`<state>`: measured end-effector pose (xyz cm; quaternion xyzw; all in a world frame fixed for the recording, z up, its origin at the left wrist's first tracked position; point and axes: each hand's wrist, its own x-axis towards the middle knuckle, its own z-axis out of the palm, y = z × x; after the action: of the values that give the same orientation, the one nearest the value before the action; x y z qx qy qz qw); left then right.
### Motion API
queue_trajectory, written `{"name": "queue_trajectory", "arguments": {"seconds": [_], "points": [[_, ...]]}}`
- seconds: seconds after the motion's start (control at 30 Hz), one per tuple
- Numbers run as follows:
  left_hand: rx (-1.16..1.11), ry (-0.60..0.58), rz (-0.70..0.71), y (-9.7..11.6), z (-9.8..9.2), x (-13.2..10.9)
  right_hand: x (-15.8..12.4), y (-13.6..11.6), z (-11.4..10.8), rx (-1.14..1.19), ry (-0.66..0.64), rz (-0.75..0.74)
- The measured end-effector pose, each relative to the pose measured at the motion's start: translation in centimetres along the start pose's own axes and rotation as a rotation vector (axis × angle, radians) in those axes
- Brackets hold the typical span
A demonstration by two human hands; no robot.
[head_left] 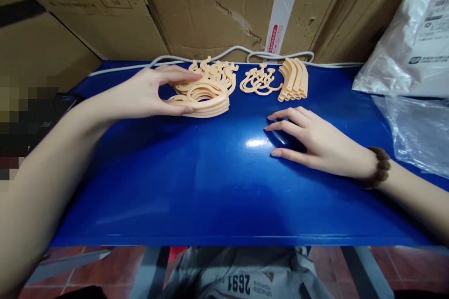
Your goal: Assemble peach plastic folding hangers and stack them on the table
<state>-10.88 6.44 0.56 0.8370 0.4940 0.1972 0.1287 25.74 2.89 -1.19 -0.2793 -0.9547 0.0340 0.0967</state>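
Note:
My left hand (154, 91) reaches over the left end of a stack of cream plastic loop-shaped pieces (210, 107). Its thumb lies along the front of the stack and its fingers reach to the back, closed around that end. Behind the stack is a pile of cream curved pieces (219, 71). To its right lie several thin cream hooks (259, 81) and a row of cream bent arm pieces (294, 79). My right hand (305, 138) is open, fingers apart, low over the blue tabletop (210, 173) in front of the arm pieces, holding nothing.
Cardboard boxes (210, 14) stand along the back edge, with a white cable (235, 49) running before them. Plastic-wrapped packages (407, 46) lie at the right. A dark object (45, 126), partly blurred out, is at the left. The table's front edge is near my lap.

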Motion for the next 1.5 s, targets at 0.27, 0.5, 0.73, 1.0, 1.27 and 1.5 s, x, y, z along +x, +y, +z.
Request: {"name": "queue_trajectory", "arguments": {"seconds": [0.27, 0.5, 0.73, 1.0, 1.27, 1.5], "points": [[0.008, -0.028, -0.012, -0.2, 0.1, 0.1, 0.1, -0.1, 0.0, -0.015, 0.000, -0.009], [0.023, -0.070, -0.039, 0.1, -0.1, 0.0, 0.1, -0.1, -0.1, -0.009, -0.002, -0.012], [0.011, -0.104, -0.074, 0.4, -0.2, 0.1, 0.1, -0.2, -0.2, -0.013, -0.006, -0.008], [0.032, -0.150, -0.125, -1.7, -1.3, -0.3, 0.1, -0.3, -0.2, -0.007, -0.008, -0.013], [-0.039, -0.207, -0.187, -4.4, -2.1, -0.7, -0.2, -0.1, -0.4, 0.003, -0.026, -0.011], [-0.079, -0.203, -0.258, -3.7, -2.1, -0.7, -0.1, -0.3, -0.4, 0.002, -0.031, -0.014]]}}
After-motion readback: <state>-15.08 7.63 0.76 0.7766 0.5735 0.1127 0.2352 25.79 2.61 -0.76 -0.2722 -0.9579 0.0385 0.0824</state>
